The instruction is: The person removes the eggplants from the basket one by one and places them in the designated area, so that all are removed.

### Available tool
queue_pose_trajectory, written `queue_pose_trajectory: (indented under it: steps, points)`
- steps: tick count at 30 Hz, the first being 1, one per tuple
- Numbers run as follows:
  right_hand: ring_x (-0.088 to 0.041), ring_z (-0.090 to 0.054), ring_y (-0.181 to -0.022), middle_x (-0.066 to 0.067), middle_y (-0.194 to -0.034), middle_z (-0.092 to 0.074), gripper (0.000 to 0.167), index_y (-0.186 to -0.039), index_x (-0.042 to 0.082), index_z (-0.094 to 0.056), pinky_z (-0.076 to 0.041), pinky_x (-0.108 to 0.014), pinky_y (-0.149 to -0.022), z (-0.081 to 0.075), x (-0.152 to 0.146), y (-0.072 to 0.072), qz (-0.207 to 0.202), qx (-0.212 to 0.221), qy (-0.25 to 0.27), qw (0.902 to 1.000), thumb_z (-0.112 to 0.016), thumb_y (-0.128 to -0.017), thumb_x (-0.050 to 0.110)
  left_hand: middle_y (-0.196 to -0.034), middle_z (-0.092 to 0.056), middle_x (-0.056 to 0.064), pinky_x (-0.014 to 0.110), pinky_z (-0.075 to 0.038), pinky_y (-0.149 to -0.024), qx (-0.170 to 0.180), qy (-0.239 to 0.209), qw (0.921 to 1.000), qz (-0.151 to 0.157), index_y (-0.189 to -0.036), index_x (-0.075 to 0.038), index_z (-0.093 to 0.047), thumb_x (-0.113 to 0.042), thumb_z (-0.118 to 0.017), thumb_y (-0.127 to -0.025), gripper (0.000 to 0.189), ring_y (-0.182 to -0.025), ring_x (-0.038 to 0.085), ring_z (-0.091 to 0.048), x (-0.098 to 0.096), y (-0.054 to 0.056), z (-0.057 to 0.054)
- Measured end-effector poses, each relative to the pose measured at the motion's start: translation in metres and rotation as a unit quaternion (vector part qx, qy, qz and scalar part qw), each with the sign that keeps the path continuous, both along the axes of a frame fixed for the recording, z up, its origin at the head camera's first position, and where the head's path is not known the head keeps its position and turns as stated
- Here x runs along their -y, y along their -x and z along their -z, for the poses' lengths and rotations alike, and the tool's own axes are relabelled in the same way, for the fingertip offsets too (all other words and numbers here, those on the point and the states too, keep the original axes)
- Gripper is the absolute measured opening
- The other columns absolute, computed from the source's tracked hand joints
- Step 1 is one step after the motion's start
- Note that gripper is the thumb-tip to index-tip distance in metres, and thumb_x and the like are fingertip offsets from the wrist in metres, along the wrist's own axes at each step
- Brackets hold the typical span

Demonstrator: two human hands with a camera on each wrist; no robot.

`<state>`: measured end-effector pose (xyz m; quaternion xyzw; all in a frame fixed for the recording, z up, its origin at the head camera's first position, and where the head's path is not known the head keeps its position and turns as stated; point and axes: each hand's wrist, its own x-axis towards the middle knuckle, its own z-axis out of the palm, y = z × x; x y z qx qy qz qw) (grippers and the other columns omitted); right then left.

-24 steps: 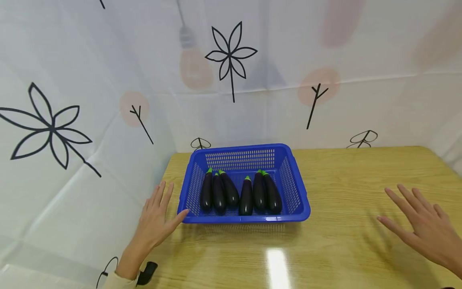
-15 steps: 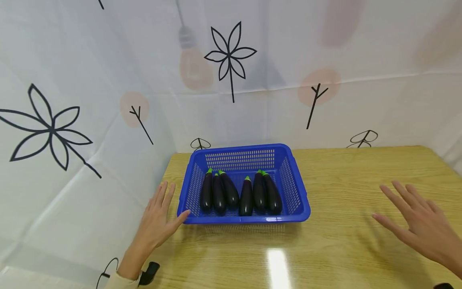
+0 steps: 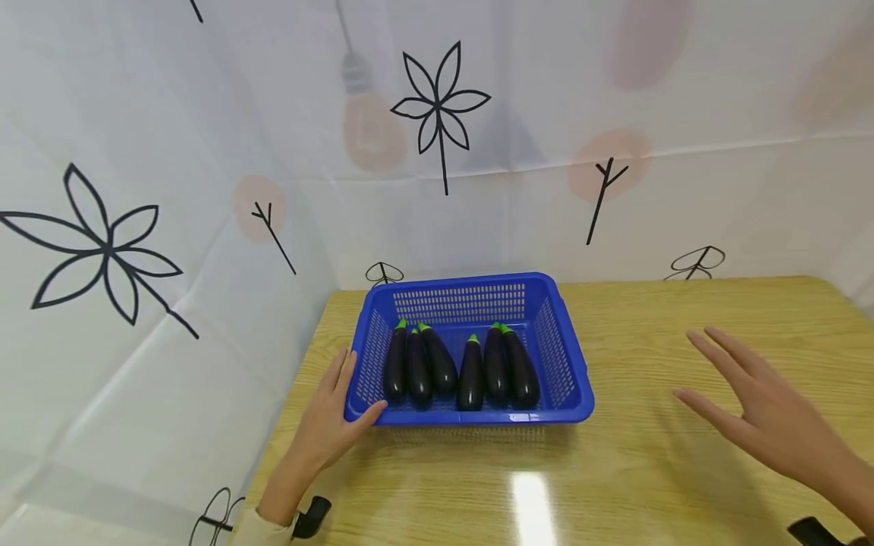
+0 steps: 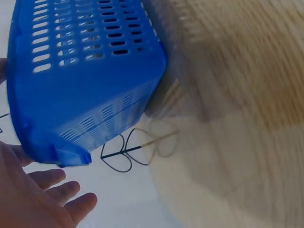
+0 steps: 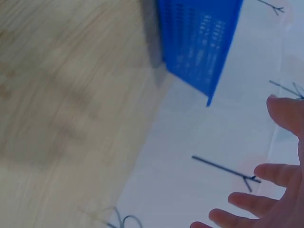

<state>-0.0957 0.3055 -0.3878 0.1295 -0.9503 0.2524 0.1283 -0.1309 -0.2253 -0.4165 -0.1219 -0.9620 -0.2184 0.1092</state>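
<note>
A blue plastic basket (image 3: 478, 417) with slotted walls stands on the wooden table. Several dark eggplants (image 3: 471, 375) with green stem ends lie inside it, side by side. My left hand (image 3: 326, 425) is at the basket's near left corner, its thumb over the rim and its fingers along the outer left side. In the left wrist view, the fingers (image 4: 64, 192) stay extended beside the basket's rim (image 4: 71, 156). My right hand (image 3: 771, 413) hovers over the table to the right of the basket, fingers spread and holding nothing. The right wrist view shows the basket's side (image 5: 197, 52) apart from that hand.
The wooden table (image 3: 655, 341) extends to both sides of the basket. A white cloth (image 3: 532, 220) printed with black plant outlines hangs behind and along the left. Dark straps (image 3: 312, 517) sit at both wrists.
My left hand has moved right onto the basket's left corner. My right hand has come left, closer to the basket. The basket and eggplants stay in place, with a slight shift of the view.
</note>
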Motion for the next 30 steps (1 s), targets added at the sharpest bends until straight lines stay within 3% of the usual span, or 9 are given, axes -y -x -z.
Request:
queue_pose_trajectory:
  steps: [4,8,14,20,26,30]
  points:
    - [-0.053,-0.030,-0.125,-0.021,-0.150,-0.026,0.079,-0.152,0.022,-0.023,-0.030,-0.065,-0.078,-0.012,0.017,0.005,-0.010,0.004,0.013,0.9999,-0.068,-0.087,0.028,-0.158,-0.010,0.006,0.060,-0.032,-0.100,0.018,-0.030,0.9994,-0.007,-0.152,-0.008,-0.019,-0.056,-0.058,-0.086,0.090,-0.139,0.035,-0.023,-0.004,0.000,0.010]
    - [-0.048,-0.041,-0.118,-0.019,-0.144,-0.034,0.075,-0.150,0.021,-0.029,-0.037,-0.063,-0.073,-0.023,0.033,0.012,-0.025,-0.006,0.029,0.9992,-0.069,-0.086,0.026,-0.158,-0.008,0.005,0.057,-0.031,-0.102,0.008,-0.046,0.9989,-0.004,-0.151,-0.005,-0.018,-0.053,-0.058,-0.087,0.089,-0.139,0.034,-0.023,-0.006,0.001,0.016]
    - [-0.034,-0.053,-0.097,-0.013,-0.137,-0.043,0.071,-0.147,0.022,-0.035,-0.046,-0.040,-0.061,-0.031,0.052,0.022,-0.050,-0.009,0.041,0.9979,-0.070,-0.086,0.025,-0.158,-0.010,0.007,0.054,-0.030,-0.104,-0.030,-0.071,0.9969,0.010,-0.150,-0.001,-0.020,-0.042,-0.062,-0.089,0.085,-0.139,0.034,-0.023,-0.007,0.001,0.022]
    - [-0.037,-0.057,-0.099,-0.016,-0.132,-0.046,0.066,-0.144,0.013,-0.040,-0.052,-0.048,-0.068,-0.032,0.066,0.035,-0.091,-0.012,0.049,0.9946,-0.070,-0.086,0.023,-0.157,-0.013,0.008,0.053,-0.031,-0.103,-0.051,-0.096,0.9938,0.020,-0.149,0.001,-0.021,-0.035,-0.063,-0.089,0.082,-0.138,0.035,-0.025,-0.009,0.001,0.026]
    - [-0.032,-0.055,-0.103,-0.013,-0.123,-0.053,0.061,-0.137,0.006,-0.047,-0.054,-0.041,-0.072,-0.031,0.080,0.051,-0.113,-0.025,0.056,0.9916,-0.073,-0.083,0.020,-0.157,-0.013,0.008,0.052,-0.031,-0.103,-0.060,-0.116,0.9910,0.031,-0.148,0.002,-0.022,-0.031,-0.064,-0.088,0.081,-0.139,0.034,-0.024,-0.009,0.001,0.025]
    - [-0.033,-0.057,-0.100,-0.014,-0.120,-0.054,0.060,-0.134,0.004,-0.050,-0.054,-0.042,-0.071,-0.031,0.091,0.059,-0.117,-0.002,0.067,0.9909,-0.074,-0.082,0.022,-0.157,-0.013,0.009,0.052,-0.032,-0.102,-0.062,-0.119,0.9905,0.030,-0.148,0.003,-0.022,-0.030,-0.065,-0.088,0.081,-0.139,0.034,-0.024,-0.008,0.003,0.026]
